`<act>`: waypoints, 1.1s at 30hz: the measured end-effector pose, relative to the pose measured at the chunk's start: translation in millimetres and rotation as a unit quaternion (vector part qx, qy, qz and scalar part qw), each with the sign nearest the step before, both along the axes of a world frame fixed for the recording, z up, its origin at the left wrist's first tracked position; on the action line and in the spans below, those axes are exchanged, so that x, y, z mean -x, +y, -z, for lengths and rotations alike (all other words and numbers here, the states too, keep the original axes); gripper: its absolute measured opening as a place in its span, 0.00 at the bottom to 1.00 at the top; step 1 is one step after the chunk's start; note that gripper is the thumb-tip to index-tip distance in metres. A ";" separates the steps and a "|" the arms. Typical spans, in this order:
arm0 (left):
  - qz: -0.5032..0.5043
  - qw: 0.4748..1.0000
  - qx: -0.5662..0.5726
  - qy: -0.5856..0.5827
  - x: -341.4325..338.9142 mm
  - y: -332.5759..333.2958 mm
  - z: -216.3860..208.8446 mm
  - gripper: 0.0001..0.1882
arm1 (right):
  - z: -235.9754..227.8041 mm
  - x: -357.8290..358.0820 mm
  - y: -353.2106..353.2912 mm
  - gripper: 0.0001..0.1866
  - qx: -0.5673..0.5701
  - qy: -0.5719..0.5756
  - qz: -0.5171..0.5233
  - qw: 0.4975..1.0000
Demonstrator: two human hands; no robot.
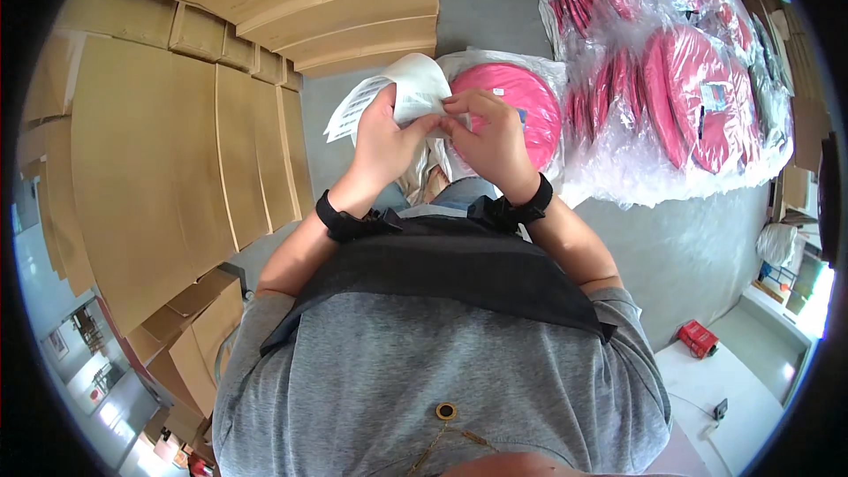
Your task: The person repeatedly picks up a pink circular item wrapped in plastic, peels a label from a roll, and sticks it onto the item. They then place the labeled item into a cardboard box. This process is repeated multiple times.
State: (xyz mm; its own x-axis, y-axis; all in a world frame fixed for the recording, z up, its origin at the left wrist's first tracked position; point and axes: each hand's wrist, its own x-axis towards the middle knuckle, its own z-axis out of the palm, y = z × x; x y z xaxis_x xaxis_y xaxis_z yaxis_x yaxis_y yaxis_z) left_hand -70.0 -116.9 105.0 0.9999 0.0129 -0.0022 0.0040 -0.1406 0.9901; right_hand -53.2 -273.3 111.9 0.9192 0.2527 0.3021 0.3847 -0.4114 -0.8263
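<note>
Curled white sheets, printed in rows like label sheets, are held up in front of me at chest height. My left hand is closed around their lower edge, thumb on top. At the right edge of the sheets, my right hand pinches with thumb and forefinger; whether a single label has come loose there is too small to tell. Below and beyond my right hand lies a round pink item in a clear plastic bag, with a small white label on its upper part. My right hand covers part of it.
Large brown cardboard boxes are stacked along the left, with more flat cardboard at the far side. Many bagged pink rounds are heaped at the right. A red box sits on a white surface at the lower right.
</note>
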 end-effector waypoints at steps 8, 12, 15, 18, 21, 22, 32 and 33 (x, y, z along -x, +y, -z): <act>0.012 0.997 -0.034 0.065 -17.3 -29.0 4.4 0.16 | 10.5 -7.7 -28.6 0.05 0.058 -0.081 0.023 0.995; 0.043 0.989 0.043 0.137 -40.2 -32.5 32.9 0.17 | 46.1 -16.5 -37.1 0.03 -0.120 0.119 0.122 0.978; 0.030 0.969 0.149 0.196 -58.7 -34.3 76.4 0.17 | 90.3 -34.6 -52.7 0.03 -0.316 0.282 0.180 0.888; -0.016 0.937 0.205 0.284 -73.4 -31.3 123.2 0.20 | 157.3 -55.3 -80.0 0.04 -0.455 0.327 0.235 0.794; -0.062 0.926 0.262 0.264 -88.4 -13.9 196.8 0.21 | 257.1 -78.6 -128.0 0.04 -0.417 0.318 0.321 0.789; -0.086 0.923 0.280 0.248 -93.3 -6.0 218.1 0.21 | 297.6 -85.1 -144.7 0.04 -0.379 0.296 0.377 0.792; -0.192 0.954 0.203 0.108 -141.9 31.0 400.5 0.16 | 640.3 -154.3 -259.6 0.06 0.056 0.143 0.521 0.839; -0.181 0.957 0.205 0.102 -149.2 28.7 415.9 0.16 | 665.0 -159.2 -266.2 0.06 0.092 0.130 0.508 0.846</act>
